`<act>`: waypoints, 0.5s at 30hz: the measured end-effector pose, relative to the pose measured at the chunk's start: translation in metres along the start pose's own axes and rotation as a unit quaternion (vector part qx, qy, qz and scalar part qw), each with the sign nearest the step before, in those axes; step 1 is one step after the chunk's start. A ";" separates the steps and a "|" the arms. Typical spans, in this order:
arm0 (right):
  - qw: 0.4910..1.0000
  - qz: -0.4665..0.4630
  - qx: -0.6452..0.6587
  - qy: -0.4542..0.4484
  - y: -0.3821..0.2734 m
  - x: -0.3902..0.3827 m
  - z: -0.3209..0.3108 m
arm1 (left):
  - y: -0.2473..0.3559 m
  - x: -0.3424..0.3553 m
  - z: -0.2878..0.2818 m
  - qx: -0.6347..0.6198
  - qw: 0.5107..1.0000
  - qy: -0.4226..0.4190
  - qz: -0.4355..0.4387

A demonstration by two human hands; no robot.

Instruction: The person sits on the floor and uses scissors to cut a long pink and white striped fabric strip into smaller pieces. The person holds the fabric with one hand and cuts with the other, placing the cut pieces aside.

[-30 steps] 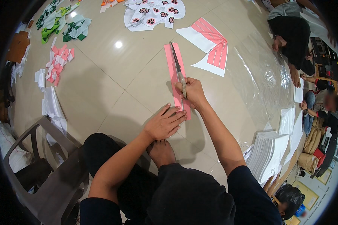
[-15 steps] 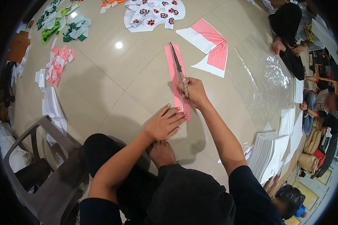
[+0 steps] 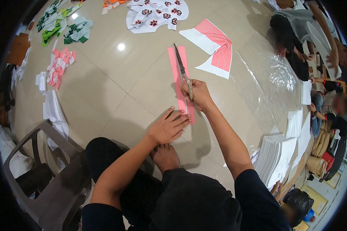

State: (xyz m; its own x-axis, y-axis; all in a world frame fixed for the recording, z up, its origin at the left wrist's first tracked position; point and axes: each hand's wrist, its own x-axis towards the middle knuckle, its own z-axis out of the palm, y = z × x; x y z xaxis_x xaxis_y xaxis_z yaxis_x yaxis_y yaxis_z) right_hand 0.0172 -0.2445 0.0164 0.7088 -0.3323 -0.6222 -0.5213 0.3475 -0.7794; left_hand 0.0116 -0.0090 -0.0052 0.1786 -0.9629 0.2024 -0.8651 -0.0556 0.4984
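- Pressing the pink strip (image 3: 177, 77) to the floor (image 3: 142, 77), we hold our left hand (image 3: 168, 126) spread.
- Our right hand (image 3: 197, 93) grips scissors (image 3: 183, 72) lying along it.
- Near end: apparently slit. Far end: perhaps left to cut; we cannot tell.

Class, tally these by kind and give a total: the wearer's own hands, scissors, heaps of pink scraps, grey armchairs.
Wearer's hands: 2 (left hand, right hand)
Scissors: 1
Pink scrap heap: 1
Grey armchair: 1
Total: 5
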 end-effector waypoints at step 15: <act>0.973 -0.065 -0.045 0.218 0.073 -0.137 -0.068 | 0.061 0.016 0.048 -0.098 0.992 -0.019 0.075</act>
State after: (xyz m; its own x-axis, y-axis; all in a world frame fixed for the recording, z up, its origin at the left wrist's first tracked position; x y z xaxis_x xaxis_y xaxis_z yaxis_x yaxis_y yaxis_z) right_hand -0.1503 -0.2335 0.0401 0.5128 -0.7156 -0.4744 -0.4934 0.2065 -0.8449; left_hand -0.0612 -0.0401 -0.0119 0.0335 -0.9660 0.2562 -0.7722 0.1378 0.6203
